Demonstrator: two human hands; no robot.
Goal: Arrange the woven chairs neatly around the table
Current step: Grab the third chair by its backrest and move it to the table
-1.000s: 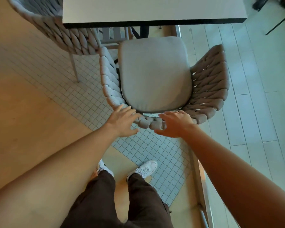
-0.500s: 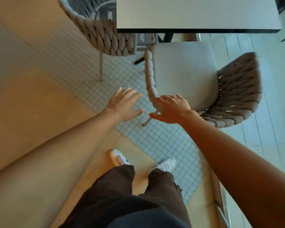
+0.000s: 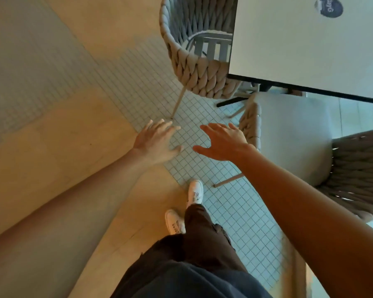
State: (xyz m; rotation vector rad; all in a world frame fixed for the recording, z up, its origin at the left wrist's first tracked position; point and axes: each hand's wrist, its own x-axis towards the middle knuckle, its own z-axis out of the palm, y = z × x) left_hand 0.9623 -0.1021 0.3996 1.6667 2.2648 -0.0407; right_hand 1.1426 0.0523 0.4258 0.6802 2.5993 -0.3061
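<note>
both hands are off the chair now: a second ago they gripped the woven back rim of the cushioned chair, and half a second ago they had already let go. the left hand [image 3: 157, 141] hangs over the small white tiles with its fingers spread and nothing in it, and the right hand [image 3: 223, 141] is likewise spread and empty, its fingers just beside the woven arm of the cushioned chair [image 3: 295, 134] though i cannot tell whether they touch it. that chair sits to the right with the front of its grey seat at the dark edge of the table [image 3: 310, 46], and it has slid from centre view to the right side as the person turned and stepped left. ahead of both hands stands the second woven chair [image 3: 196, 67], its rounded back toward the person and its seat partly under the table corner, one thin leg on the tiles near the left fingertips. my reading is that the first chair is judged placed, and the reach is going to the second one, which looks set at an angle to the table and probably wants squaring up.
</note>
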